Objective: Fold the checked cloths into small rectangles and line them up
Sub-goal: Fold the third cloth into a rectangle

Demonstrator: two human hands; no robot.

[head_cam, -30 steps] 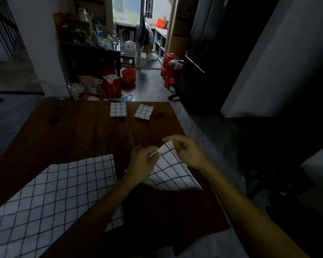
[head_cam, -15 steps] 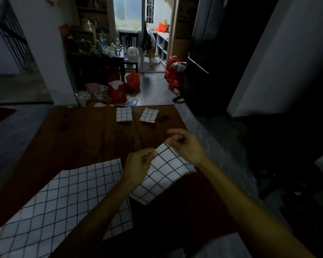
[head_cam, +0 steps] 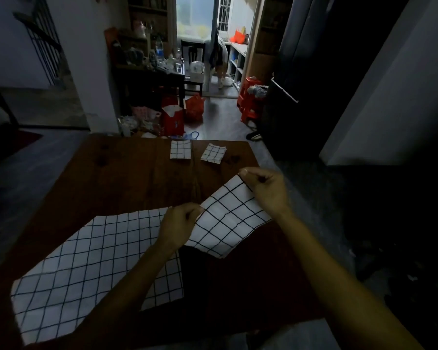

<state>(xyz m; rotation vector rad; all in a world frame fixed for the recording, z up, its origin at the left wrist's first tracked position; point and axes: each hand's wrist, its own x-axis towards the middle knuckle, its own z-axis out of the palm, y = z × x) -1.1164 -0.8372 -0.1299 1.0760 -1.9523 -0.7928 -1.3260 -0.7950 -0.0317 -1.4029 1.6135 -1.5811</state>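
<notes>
- The half-folded checked cloth (head_cam: 228, 221) is held up over the near right part of the bench (head_cam: 127, 178). The left hand (head_cam: 178, 227) pinches its near top corner, and the right hand (head_cam: 266, 189) pinches the far top corner; both sets of fingers are closed tight on the fabric.
- To fold it well, I judge the top edge should be pulled taut, the grid lines matched layer on layer, and the cloth laid flat before creasing.
- A second, unfolded checked cloth (head_cam: 91, 263) lies spread on the near left of the bench, partly under the left forearm; it should stay undisturbed.
- Two folded rectangles (head_cam: 180, 150) (head_cam: 213, 153) sit side by side near the far edge; the right one is skewed, so the row wants straightening.
- The bench is dark brown wood. The room is dim, with red bags (head_cam: 173, 120) on the floor beyond and a lit doorway behind.
</notes>
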